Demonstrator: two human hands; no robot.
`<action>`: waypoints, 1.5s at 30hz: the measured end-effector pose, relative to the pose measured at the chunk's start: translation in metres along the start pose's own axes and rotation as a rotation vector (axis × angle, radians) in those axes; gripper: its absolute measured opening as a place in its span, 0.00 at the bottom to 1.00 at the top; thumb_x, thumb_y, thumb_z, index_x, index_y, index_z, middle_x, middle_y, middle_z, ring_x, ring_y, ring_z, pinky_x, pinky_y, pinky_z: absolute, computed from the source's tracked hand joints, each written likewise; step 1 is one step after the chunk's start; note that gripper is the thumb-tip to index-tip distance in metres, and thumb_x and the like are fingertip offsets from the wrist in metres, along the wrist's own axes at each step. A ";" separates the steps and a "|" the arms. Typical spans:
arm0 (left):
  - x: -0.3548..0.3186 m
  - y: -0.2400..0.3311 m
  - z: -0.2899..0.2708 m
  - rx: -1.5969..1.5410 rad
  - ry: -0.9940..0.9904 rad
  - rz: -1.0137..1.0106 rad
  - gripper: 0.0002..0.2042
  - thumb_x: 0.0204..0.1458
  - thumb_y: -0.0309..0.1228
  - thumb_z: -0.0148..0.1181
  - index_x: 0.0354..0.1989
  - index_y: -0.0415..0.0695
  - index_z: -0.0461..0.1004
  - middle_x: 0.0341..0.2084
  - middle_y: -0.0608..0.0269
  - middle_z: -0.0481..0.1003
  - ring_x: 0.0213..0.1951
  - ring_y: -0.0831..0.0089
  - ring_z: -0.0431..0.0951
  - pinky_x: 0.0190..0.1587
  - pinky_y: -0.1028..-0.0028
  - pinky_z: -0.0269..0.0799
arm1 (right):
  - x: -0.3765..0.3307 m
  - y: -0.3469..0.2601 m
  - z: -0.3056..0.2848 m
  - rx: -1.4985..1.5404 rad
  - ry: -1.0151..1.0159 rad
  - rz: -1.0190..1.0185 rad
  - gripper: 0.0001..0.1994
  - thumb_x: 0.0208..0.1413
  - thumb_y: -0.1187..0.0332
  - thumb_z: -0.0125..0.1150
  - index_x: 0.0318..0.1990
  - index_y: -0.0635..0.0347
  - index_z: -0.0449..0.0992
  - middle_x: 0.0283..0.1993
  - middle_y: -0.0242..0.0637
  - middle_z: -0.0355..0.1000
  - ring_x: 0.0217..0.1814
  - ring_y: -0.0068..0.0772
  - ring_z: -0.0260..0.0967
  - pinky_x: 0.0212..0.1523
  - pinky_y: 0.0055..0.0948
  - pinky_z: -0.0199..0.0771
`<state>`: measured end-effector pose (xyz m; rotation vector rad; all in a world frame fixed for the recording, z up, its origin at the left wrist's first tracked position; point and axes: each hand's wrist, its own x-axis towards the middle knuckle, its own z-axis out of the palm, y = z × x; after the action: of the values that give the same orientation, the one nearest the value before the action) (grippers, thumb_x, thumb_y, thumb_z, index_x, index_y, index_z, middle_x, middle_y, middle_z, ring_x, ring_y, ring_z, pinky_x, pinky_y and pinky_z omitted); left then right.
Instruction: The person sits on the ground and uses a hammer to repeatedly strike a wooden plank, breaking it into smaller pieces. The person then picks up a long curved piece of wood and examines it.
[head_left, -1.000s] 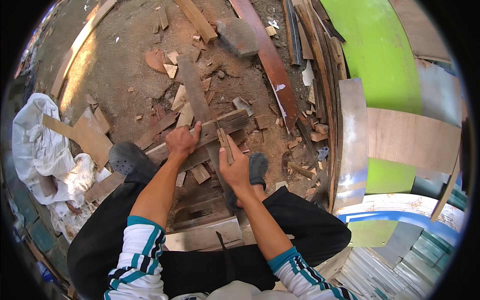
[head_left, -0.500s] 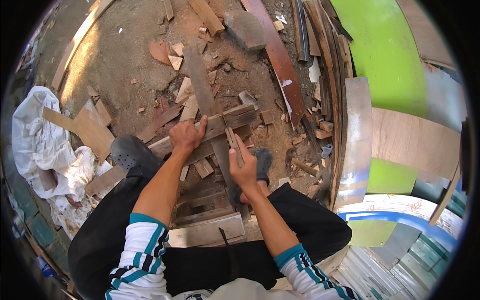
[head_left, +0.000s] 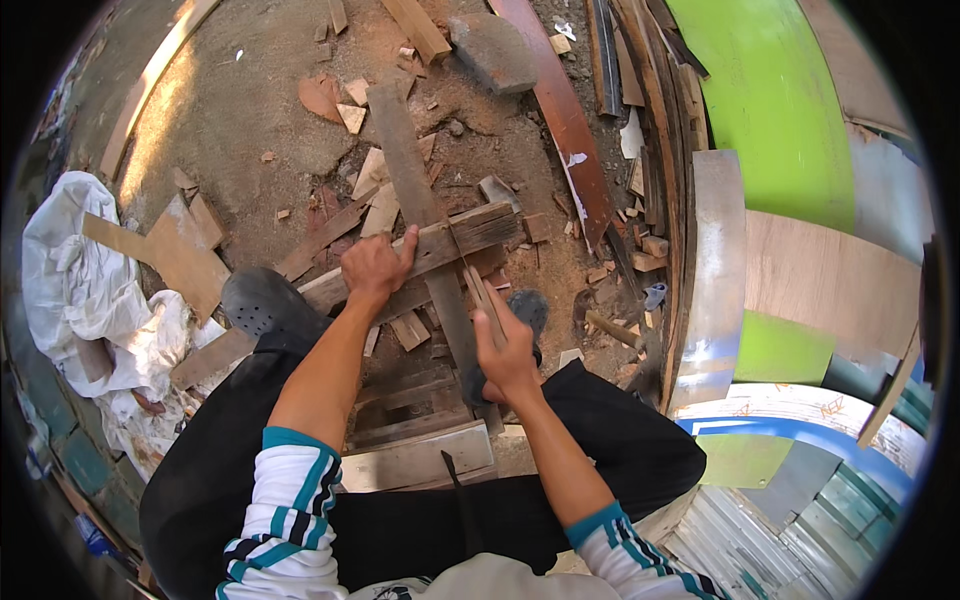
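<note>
My left hand [head_left: 374,268] presses down on a weathered wooden plank [head_left: 460,236] that lies crosswise on a longer upright plank [head_left: 412,180]. In my right hand [head_left: 503,352] I hold a slim wooden-handled tool [head_left: 484,296], its tip pointing up to where the two planks cross. Both planks rest on a low stack of boards [head_left: 415,460] between my knees. My dark shoes [head_left: 258,300] stand on either side of the planks.
Wood scraps and offcuts [head_left: 375,170] litter the dirt ground. White crumpled sacking [head_left: 70,290] lies at the left. A long reddish board [head_left: 560,110] and stacked timber run along the right, beside green and brown panels [head_left: 770,110]. A hammer [head_left: 605,322] lies right of my foot.
My left hand has stayed on the cross plank. My right hand with the tool has shifted slightly lower and to the right, and the view has tilted a little.
</note>
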<state>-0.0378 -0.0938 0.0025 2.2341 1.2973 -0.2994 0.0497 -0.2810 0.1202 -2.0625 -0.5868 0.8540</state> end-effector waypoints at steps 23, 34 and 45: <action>0.013 0.000 0.000 0.055 0.002 0.021 0.36 0.61 0.62 0.39 0.34 0.39 0.83 0.26 0.42 0.80 0.32 0.47 0.82 0.35 0.54 0.76 | 0.000 -0.006 0.011 -0.010 0.077 -0.042 0.24 0.62 0.65 0.56 0.63 0.68 0.69 0.48 0.59 0.77 0.46 0.54 0.79 0.45 0.36 0.77; 0.004 0.007 -0.004 0.033 0.022 0.017 0.38 0.60 0.63 0.39 0.31 0.37 0.83 0.26 0.40 0.79 0.32 0.46 0.82 0.37 0.54 0.76 | -0.007 0.006 0.003 -0.024 0.033 -0.022 0.24 0.63 0.64 0.54 0.62 0.72 0.68 0.47 0.65 0.75 0.49 0.59 0.77 0.47 0.40 0.75; 0.006 0.000 -0.004 0.017 0.040 0.004 0.38 0.60 0.63 0.39 0.34 0.37 0.83 0.27 0.40 0.80 0.34 0.46 0.83 0.39 0.54 0.76 | -0.162 -0.082 -0.078 -0.194 -0.018 0.069 0.23 0.61 0.70 0.54 0.62 0.73 0.68 0.50 0.59 0.76 0.50 0.55 0.78 0.46 0.35 0.78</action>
<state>-0.0350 -0.0872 0.0032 2.2675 1.3159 -0.2666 -0.0086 -0.3800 0.2815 -2.2637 -0.6320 0.8859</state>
